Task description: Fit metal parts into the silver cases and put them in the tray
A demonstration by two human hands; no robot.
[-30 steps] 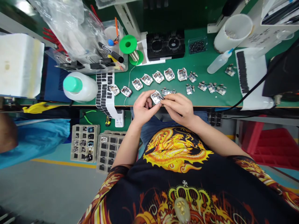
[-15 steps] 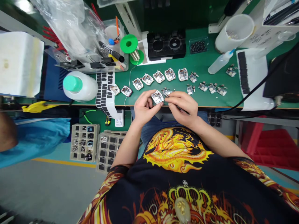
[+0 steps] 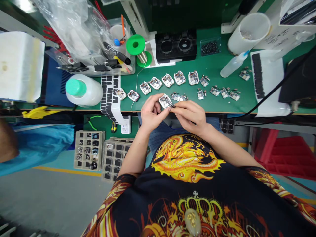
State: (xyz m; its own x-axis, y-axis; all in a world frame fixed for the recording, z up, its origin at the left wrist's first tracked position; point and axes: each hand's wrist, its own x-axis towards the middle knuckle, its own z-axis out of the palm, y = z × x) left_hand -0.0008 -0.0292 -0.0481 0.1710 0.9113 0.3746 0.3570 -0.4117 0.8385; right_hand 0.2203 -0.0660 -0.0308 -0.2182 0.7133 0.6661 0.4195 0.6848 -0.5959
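Observation:
My left hand (image 3: 152, 112) is closed on a white smartwatch case (image 3: 165, 101) with a circuit board inside, held by its edges over the front of the bench. In my right hand (image 3: 191, 113) are dark, thin tweezers (image 3: 172, 106), pinched between thumb and fingers. Their tip meets the case's lower right side; the rest is mostly hidden by the hand. Just beyond my right fingers lie loose circuit boards (image 3: 179, 96). A row of similar cases, among them one white case (image 3: 168, 80), runs across the bench behind my hands.
More small boards (image 3: 224, 92) lie to the right. A solder spool (image 3: 136, 45), a green-capped bottle (image 3: 84, 90) and a strip of black stickers (image 3: 111, 98) stand or lie left. A squeeze bottle (image 3: 233, 65) is at right. At far left shows another person's blue garment (image 3: 44, 148).
My right hand has moved left, bringing the tweezers onto the case. The case has shifted slightly up and left and tilted. The loose boards near my right fingers are now more exposed.

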